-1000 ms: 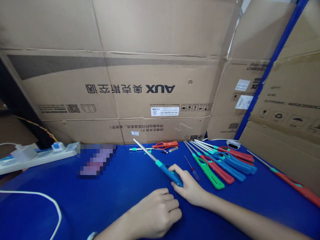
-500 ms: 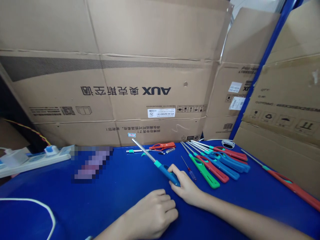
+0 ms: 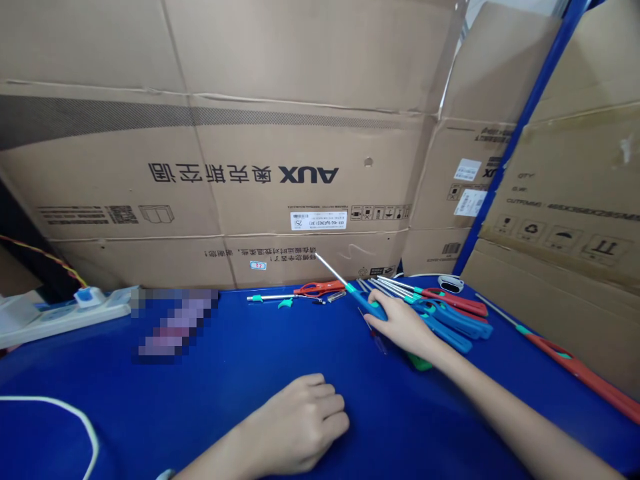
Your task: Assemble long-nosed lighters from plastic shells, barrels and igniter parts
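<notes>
My right hand (image 3: 400,323) grips a long-nosed gas lighter (image 3: 359,300) by its blue handle, its metal tube tilted up and to the left. It is held over the left side of a group of similar lighters. Blue lighters (image 3: 450,333), a red lighter (image 3: 465,303) and part of a green lighter (image 3: 420,363) show there. A small screwdriver (image 3: 380,343) lies partly hidden under the right hand. My left hand (image 3: 307,423) rests closed on the blue table, fingers curled in and palm hidden; nothing sticks out of it.
Lighter parts lie at the back: an orange-red shell (image 3: 320,288), a metal tube (image 3: 275,297) and a green trigger (image 3: 285,303). Another red lighter (image 3: 575,363) lies far right. A power strip (image 3: 113,303) and white cable (image 3: 85,423) are left. Cardboard (image 3: 250,133) walls the back.
My right hand has moved right and away from me with the blue lighter, from above the table's middle to the group of lighters. The left hand remains a fist in about the same place.
</notes>
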Tool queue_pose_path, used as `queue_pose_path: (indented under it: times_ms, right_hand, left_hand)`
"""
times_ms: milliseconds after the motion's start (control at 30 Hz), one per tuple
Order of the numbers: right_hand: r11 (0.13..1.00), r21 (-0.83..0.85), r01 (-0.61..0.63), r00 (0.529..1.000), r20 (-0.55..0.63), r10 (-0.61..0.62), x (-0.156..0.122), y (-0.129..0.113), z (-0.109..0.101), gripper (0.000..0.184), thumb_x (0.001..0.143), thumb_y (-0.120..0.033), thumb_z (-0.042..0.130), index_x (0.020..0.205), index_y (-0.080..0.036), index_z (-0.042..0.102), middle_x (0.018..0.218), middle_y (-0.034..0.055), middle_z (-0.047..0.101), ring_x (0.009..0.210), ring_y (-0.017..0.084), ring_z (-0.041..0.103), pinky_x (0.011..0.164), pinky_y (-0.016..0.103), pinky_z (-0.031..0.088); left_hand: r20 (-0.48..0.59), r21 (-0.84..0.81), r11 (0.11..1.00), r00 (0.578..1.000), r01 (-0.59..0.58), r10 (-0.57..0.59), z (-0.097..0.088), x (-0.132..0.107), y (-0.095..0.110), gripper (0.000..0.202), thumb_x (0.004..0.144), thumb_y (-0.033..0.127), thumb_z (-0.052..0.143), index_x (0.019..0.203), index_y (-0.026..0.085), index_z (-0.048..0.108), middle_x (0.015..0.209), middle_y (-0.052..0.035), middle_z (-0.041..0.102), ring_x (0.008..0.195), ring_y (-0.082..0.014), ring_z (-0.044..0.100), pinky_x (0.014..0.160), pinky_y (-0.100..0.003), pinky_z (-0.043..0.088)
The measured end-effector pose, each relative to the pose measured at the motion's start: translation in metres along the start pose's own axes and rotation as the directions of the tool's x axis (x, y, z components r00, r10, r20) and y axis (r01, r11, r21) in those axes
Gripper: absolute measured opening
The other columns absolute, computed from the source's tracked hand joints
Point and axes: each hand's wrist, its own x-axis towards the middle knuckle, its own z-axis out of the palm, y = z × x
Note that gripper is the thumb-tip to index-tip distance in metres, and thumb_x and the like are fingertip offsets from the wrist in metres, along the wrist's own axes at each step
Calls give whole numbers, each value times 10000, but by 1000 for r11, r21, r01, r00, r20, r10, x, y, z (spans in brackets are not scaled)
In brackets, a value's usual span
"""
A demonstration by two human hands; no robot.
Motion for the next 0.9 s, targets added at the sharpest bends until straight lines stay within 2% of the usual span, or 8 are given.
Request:
queue_pose_path:
  times_ms: [100, 167, 267, 433, 567, 733, 900]
  right_hand:
    - [941, -320, -113, 993, 8, 122, 8, 15, -12, 125, 794, -320, 582, 847, -218, 533, 820, 7, 636, 781, 188, 589, 583, 230, 303]
    - [907, -395, -146, 988, -9, 155, 10, 19, -17, 127, 800, -325, 573, 805, -201, 549, 878, 41, 645, 830, 207, 601, 582, 241, 303]
    - [877, -452, -163, 985, -17, 174, 11, 22, -21, 157, 804, -323, 559, 734, -182, 557, 931, 82, 644, 869, 236, 612, 588, 258, 315]
    - [838, -527, -139, 981, 41, 188, 10, 24, -19, 165, 798, -318, 564, 720, -173, 581, 850, 91, 675, 854, 258, 646, 607, 271, 354]
    - [816, -563, -129, 979, 60, 196, 10, 24, -18, 165, 800, -318, 568, 849, -163, 595, 884, 107, 694, 869, 267, 659, 630, 279, 387]
    - [794, -595, -127, 979, 52, 195, 9, 21, -16, 310, 818, -326, 558, 1059, -131, 552, 959, 145, 697, 920, 301, 655, 674, 314, 419]
    - [783, -609, -129, 980, 44, 196, 9, 22, -15, 315, 829, -322, 545, 1081, -132, 540, 1002, 159, 687, 957, 304, 645, 726, 332, 427]
  left_hand:
    - [-17, -9, 1000, 1000, 10, -10, -1, 0, 1, 188, 919, 131, 365, 752, 195, 424, 688, -12, 534, 606, -157, 446, 588, -307, 303]
    - [-18, -10, 1000, 1000, 10, -10, 0, 0, 1, 195, 918, 126, 352, 751, 193, 428, 687, -12, 534, 603, -157, 442, 587, -310, 301]
    - [-13, -7, 1000, 1000, 7, -7, 0, -1, 1, 200, 918, 127, 341, 754, 190, 436, 694, -13, 538, 603, -158, 437, 590, -314, 300]
    - [-14, -1, 1000, 1000, 17, -17, -1, -1, 1, 211, 927, 132, 330, 762, 189, 450, 694, -14, 542, 610, -161, 438, 597, -318, 304]
    - [-21, 4, 1000, 1000, 16, -16, -2, -1, 1, 231, 933, 138, 321, 748, 189, 450, 686, -16, 540, 604, -159, 429, 590, -320, 309]
    - [-16, 9, 1000, 1000, 10, -10, 0, -1, 1, 214, 934, 137, 340, 750, 192, 436, 691, -13, 532, 609, -158, 436, 594, -312, 297]
    - [-19, 2, 1000, 1000, 8, -8, 0, 0, 0, 196, 926, 134, 352, 757, 192, 432, 692, -12, 534, 607, -162, 431, 593, -310, 290]
